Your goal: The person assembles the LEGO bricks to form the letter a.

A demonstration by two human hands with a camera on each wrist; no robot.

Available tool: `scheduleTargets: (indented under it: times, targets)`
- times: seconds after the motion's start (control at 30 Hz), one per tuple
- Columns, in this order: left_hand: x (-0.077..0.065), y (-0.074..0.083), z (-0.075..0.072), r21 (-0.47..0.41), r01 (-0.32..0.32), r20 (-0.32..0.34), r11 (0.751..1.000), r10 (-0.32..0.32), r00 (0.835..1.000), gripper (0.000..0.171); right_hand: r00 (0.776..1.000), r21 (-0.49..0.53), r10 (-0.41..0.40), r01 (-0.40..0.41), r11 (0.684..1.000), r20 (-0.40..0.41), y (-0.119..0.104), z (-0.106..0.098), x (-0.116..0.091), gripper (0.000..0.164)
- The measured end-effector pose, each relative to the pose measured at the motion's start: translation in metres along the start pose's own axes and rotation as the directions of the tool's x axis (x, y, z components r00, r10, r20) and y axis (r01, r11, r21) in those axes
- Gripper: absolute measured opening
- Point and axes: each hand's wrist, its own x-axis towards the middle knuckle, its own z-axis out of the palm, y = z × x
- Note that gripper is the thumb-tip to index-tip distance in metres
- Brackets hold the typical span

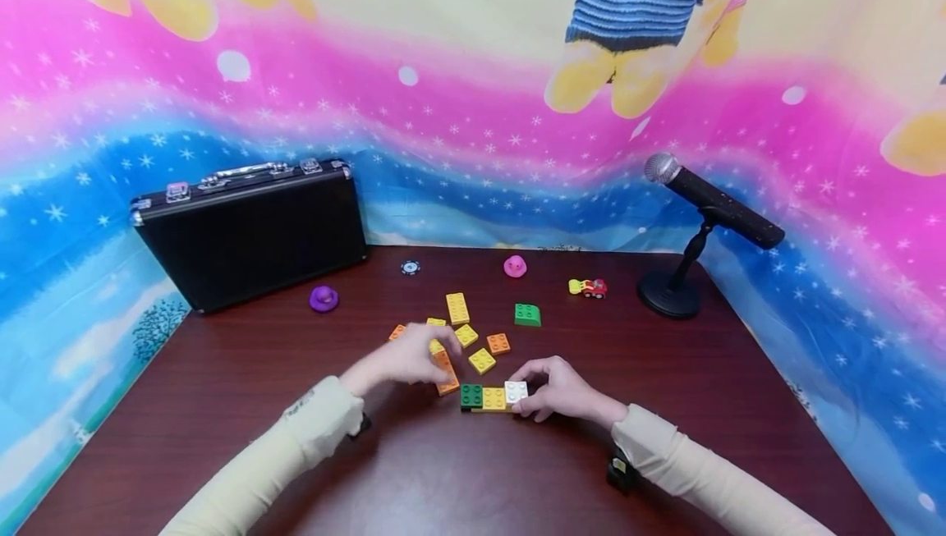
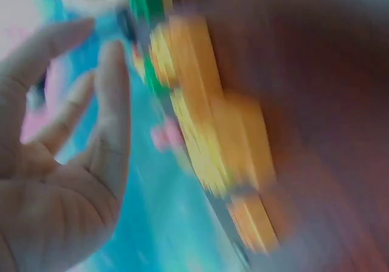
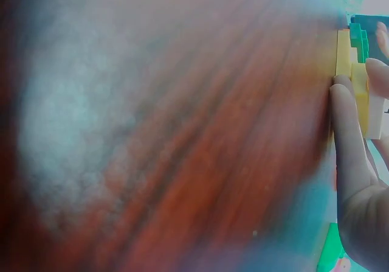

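My right hand point(image 1: 559, 391) grips the right end of a joined row of toy bricks, with its thumb and fingers at the white brick point(image 1: 516, 391). A yellow brick point(image 1: 493, 398) sits in the row's middle, and a dark green brick point(image 1: 470, 396) forms its left end. In the right wrist view, fingers point(image 3: 347, 144) lie along the yellow bricks point(image 3: 344, 53) underneath. My left hand point(image 1: 415, 353) hovers over the loose bricks, thumb and fingers apart with nothing between them. Beneath it lies a long orange brick point(image 1: 447, 373), partly hidden by the hand; the left wrist view is blurred.
Several loose bricks lie beyond the hands, among them a long yellow brick point(image 1: 457, 308), an orange brick point(image 1: 498, 343) and a green brick point(image 1: 528, 314). Farther back are a black case point(image 1: 251, 236), a purple duck point(image 1: 323, 299), a pink duck point(image 1: 515, 266), a toy car point(image 1: 588, 288) and a microphone point(image 1: 720, 203).
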Motion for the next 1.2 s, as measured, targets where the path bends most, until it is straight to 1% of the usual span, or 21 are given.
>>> scheduleTargets:
  times: [0.03, 0.1, 0.2, 0.3, 0.4, 0.43, 0.53, 0.6, 0.7, 0.83, 0.93, 1.07, 1.13, 1.2]
  targets:
    - [-0.001, -0.008, -0.009, -0.026, 0.001, -0.009, 1.000, -0.001, 1.000, 0.038, 1.000, 0.003, 0.001, -0.001, 1.000, 0.002, 0.000, 0.000, 0.000, 0.031]
    - [-0.002, -0.024, -0.028, -0.115, 0.032, -0.013, 0.993, -0.034, 0.999, 0.043, 1.000, 0.009, 0.006, -0.006, 1.000, 0.004, 0.000, 0.000, 0.000, 0.032]
    - [-0.007, -0.051, -0.049, -0.241, 0.112, 0.020, 0.964, -0.111, 0.994, 0.048, 1.000, 0.011, 0.012, -0.012, 1.000, 0.003, -0.001, 0.000, 0.000, 0.032]
    - [-0.009, -0.072, -0.059, -0.260, 0.188, 0.046, 0.947, -0.183, 0.982, 0.049, 1.000, 0.003, 0.015, -0.015, 1.000, 0.000, -0.001, -0.001, 0.000, 0.032]
    - [-0.011, -0.086, -0.063, -0.242, 0.258, 0.074, 0.935, -0.247, 0.966, 0.051, 1.000, -0.002, 0.011, -0.011, 1.000, 0.000, 0.000, 0.000, 0.001, 0.032]
    - [-0.011, -0.088, -0.063, -0.232, 0.275, 0.084, 0.933, -0.262, 0.961, 0.052, 1.000, -0.002, 0.009, -0.009, 1.000, 0.002, 0.000, 0.000, 0.001, 0.032]
    - [-0.008, -0.095, -0.063, -0.226, 0.289, 0.123, 0.930, -0.267, 0.956, 0.053, 1.000, 0.001, 0.011, -0.011, 1.000, -0.001, 0.000, 0.000, 0.002, 0.032]
    - [-0.005, -0.099, -0.062, -0.237, 0.283, 0.142, 0.929, -0.254, 0.957, 0.053, 1.000, 0.003, 0.014, -0.014, 1.000, -0.005, 0.000, 0.000, 0.001, 0.032]
    - [0.000, -0.103, -0.059, -0.264, 0.279, 0.148, 0.923, -0.247, 0.958, 0.051, 1.000, 0.007, 0.015, -0.015, 1.000, -0.009, 0.001, 0.000, 0.000, 0.032]
    - [0.001, -0.105, -0.054, -0.268, 0.283, 0.123, 0.921, -0.258, 0.958, 0.047, 1.000, 0.011, 0.014, -0.014, 1.000, -0.005, 0.001, 0.001, 0.000, 0.032]
    - [0.002, -0.104, -0.052, -0.238, 0.275, 0.097, 0.932, -0.259, 0.961, 0.043, 1.000, 0.009, 0.015, -0.015, 1.000, -0.003, 0.002, 0.001, -0.001, 0.032]
    - [0.002, -0.103, -0.051, -0.191, 0.288, 0.065, 0.938, -0.280, 0.958, 0.037, 1.000, 0.007, 0.010, -0.010, 1.000, 0.000, 0.001, 0.001, -0.001, 0.032]
    - [0.002, -0.102, -0.050, -0.190, 0.306, 0.051, 0.933, -0.302, 0.952, 0.036, 1.000, 0.006, 0.009, -0.009, 1.000, 0.000, 0.000, 0.000, -0.001, 0.031]
    - [0.001, -0.102, -0.049, -0.195, 0.312, 0.038, 0.930, -0.311, 0.950, 0.035, 1.000, 0.003, 0.009, -0.009, 1.000, 0.000, 0.000, 0.000, -0.001, 0.032]
